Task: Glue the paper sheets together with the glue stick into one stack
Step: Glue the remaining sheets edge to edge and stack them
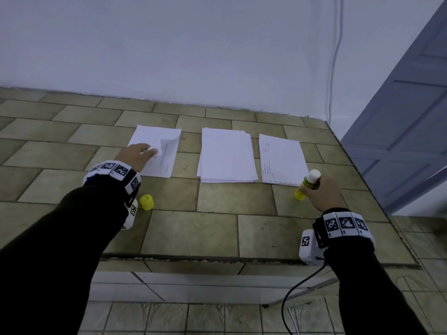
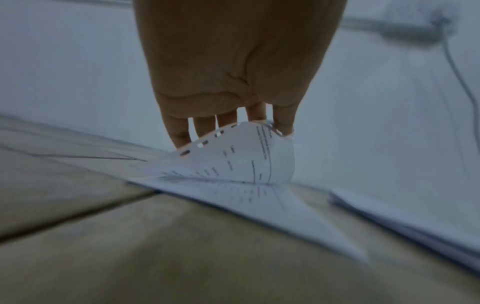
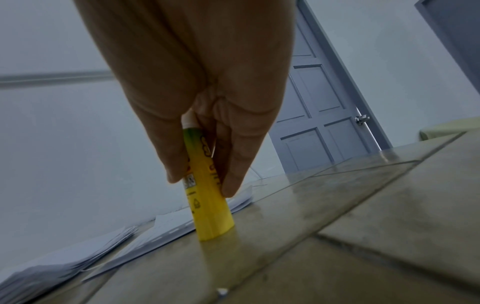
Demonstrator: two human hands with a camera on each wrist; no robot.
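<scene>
Three lots of white paper lie in a row on the tiled counter. My left hand [image 1: 137,154] pinches the top sheet [image 1: 167,146] of the left pile [image 1: 154,165] and curls its near edge up and over; in the left wrist view the lifted printed sheet [image 2: 241,156] arches under my fingertips [image 2: 179,135]. The middle stack [image 1: 227,155] is blank and thick. A printed sheet [image 1: 281,160] lies at the right. My right hand [image 1: 319,192] grips the yellow glue stick [image 1: 308,183], uncapped, white glue end up, its base standing on the counter [image 3: 213,228].
The yellow glue cap [image 1: 146,201] stands on the counter just right of my left wrist. The counter's front edge [image 1: 217,258] runs below my arms. A white wall backs the counter, and a grey door [image 1: 406,122] stands at the right. A black cable [image 1: 297,291] hangs from my right wrist.
</scene>
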